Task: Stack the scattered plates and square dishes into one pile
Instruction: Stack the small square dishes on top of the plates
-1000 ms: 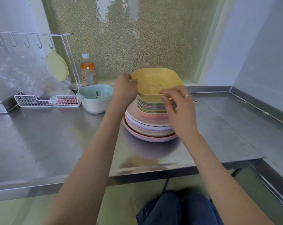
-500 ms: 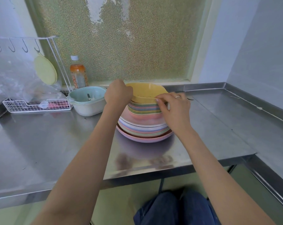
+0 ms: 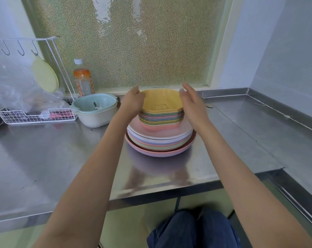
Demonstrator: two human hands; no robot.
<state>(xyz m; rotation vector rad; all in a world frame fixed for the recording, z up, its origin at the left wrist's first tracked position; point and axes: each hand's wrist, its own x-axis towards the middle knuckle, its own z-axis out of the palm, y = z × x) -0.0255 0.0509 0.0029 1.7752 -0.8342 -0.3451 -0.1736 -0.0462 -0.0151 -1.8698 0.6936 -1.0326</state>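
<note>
**One pile, two hands, a handful of extras**

One pile (image 3: 160,129) stands on the steel counter (image 3: 44,158). Its upper part is square dishes (image 3: 161,115): about ten rims show, the edges too tightly packed for me to count exactly. The top one is a yellow dish (image 3: 160,101) bearing one bear drawing. Below them lie round plates (image 3: 160,142), roughly six or seven, again hard to separate by eye.

Two hands are at the pile, a left hand (image 3: 132,102) and a right hand (image 3: 192,102). To the side I see one bottle (image 3: 83,83), one bowl (image 3: 96,110), one wire rack (image 3: 35,115) with four hooks (image 3: 20,50), one round lid (image 3: 45,76) and one plastic bag (image 3: 17,88).
</note>
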